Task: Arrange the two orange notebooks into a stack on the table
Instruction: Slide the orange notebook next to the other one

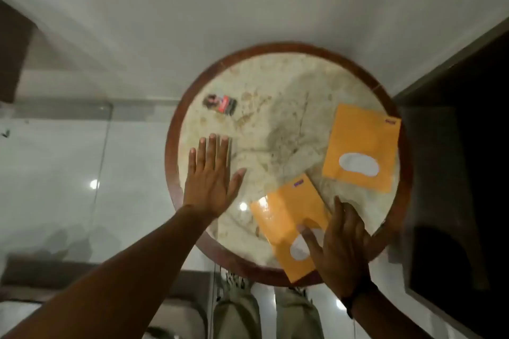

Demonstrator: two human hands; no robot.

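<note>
Near notebook (286,217) lying flat at the near right of the round table (176,124), turned at an angle, its near corner poking out past the wooden rim. Orange cover, pale oval patch near its near end, small purple mark at the far corner, too blurred to read. Right hand (341,245) laid on its near right edge, thumb pressing the cover by the pale patch, other fingers spread beyond the edge onto the marble; looks like contact from above, not yet a closed pinch, though the underside is out of sight.

Second notebook (360,146) flat further off at the far right, well apart from the first, same orange, same pale oval, tiny purple mark at its far right corner, also unreadable.

Best play from here, as a judgement: slide the near one off the overhanging rim so fingers can get under the edge, pinch, lift clear, then square it over the far one, matching corners before letting go. Glossy cover, glossy marble, so likely to skate if pushed carelessly.

Left hand (212,176) open and flat, fingers spread, resting or hovering at the left of the tabletop, holding nothing. Small dark packet (219,104) with a red patch at the far left; lettering not legible
</note>
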